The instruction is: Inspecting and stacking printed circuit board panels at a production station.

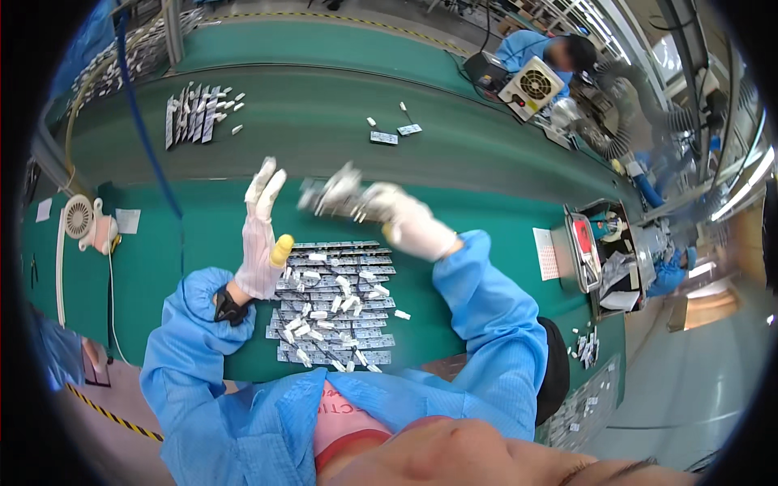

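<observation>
Gloved hands over rows of circuit boards

Clock read from between the hands, twelve being the far side.
Item: right hand point(412, 227), near three; closed on a blurred grey-and-white bundle point(336, 194) at twelve; number of pieces cannot be told.
Item: left hand point(260, 243), nine; fingers extended, apparently holding nothing.
Item: circuit boards point(374, 356), in rows at six, white connectors point(403, 314) strewn over them.
Risks, in my judgement: a piece slipping, should the bundle be gripped unevenly; a connector snagging its neighbours and skewing a row; the left hand nudging the nearest boards.
Surface: green mat point(211, 227); dark conveyor belt point(300, 121) beyond, carrying a board cluster point(190, 117) at ten.
Room: small fan point(79, 217), nine; grey bin point(577, 263), three; co-worker point(523, 50), between one and two
</observation>
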Demonstrator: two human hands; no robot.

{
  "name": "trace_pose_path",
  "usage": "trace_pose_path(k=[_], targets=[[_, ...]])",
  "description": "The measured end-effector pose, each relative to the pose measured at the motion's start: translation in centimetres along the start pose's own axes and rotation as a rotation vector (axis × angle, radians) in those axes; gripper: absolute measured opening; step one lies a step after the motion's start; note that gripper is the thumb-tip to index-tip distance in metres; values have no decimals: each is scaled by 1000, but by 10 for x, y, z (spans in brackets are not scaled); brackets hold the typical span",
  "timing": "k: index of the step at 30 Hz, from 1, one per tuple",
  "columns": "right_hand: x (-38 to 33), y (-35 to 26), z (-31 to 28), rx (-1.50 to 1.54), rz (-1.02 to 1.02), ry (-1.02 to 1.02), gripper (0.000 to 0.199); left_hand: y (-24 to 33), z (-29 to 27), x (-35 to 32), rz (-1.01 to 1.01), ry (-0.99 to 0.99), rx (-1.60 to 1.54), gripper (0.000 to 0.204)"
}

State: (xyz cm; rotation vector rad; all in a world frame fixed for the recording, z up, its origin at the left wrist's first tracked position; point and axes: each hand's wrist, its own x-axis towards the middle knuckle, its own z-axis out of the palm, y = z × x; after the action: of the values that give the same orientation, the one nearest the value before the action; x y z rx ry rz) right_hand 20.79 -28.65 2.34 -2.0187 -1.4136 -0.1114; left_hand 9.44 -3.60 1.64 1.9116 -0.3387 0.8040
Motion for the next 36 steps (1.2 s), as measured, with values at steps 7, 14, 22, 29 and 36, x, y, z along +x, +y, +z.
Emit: trace_pose_path(k=[7,14,22,29,36], targets=[[41,41,-54,675,208,-668,60,-26,-7,-22,-10,-644,187,40],[105,160,-3,-311,1101,268,65,-36,-4,-29,22,-582,119,40],[100,138,-11,-167,537,-335,28,-40,-2,-28,41,-560,98,43],[4,46,-58,-32,235,-394,14,-39,-5,-24,-12,-570,57,45],[-36,-13,-71,773,497,139,33,-41,-10,-28,-216,56,-240,83]])
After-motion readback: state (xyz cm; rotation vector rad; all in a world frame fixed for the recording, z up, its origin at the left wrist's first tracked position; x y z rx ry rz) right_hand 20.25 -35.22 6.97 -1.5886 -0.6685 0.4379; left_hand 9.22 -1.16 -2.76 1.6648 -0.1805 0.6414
